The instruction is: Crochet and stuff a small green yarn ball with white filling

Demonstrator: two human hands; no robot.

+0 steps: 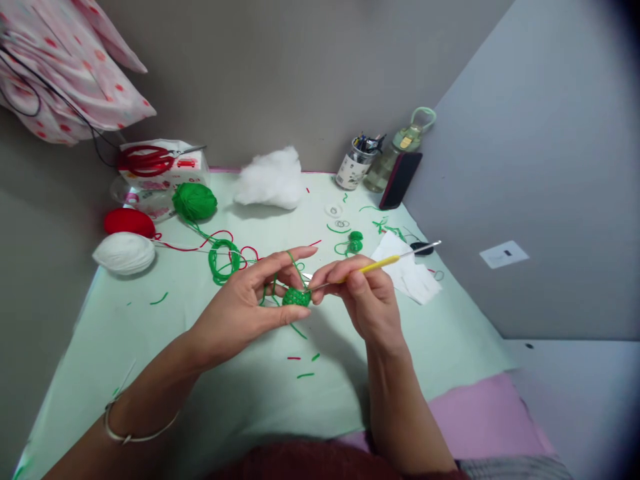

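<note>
My left hand (pixel 250 300) pinches a small green crocheted piece (pixel 296 297) between thumb and fingers, with the index finger stretched out and green yarn running over it. My right hand (pixel 363 293) is closed around a yellow-handled crochet hook (pixel 380 265), its metal tip poking into the green piece. Both hands hover over the pale green table (pixel 150 347). A strand of green yarn leads back through a loose coil (pixel 223 259) to the green yarn ball (pixel 195 201) at the back left.
A red yarn ball (pixel 129 222) and a white yarn ball (pixel 124 253) lie at the left. White stuffing (pixel 270 179), a tissue box with red scissors (pixel 150 160), a pen jar (pixel 356 163), a bottle (pixel 400 148), a phone (pixel 400 180) and white paper (pixel 407 270) sit farther back. Yarn scraps are scattered about.
</note>
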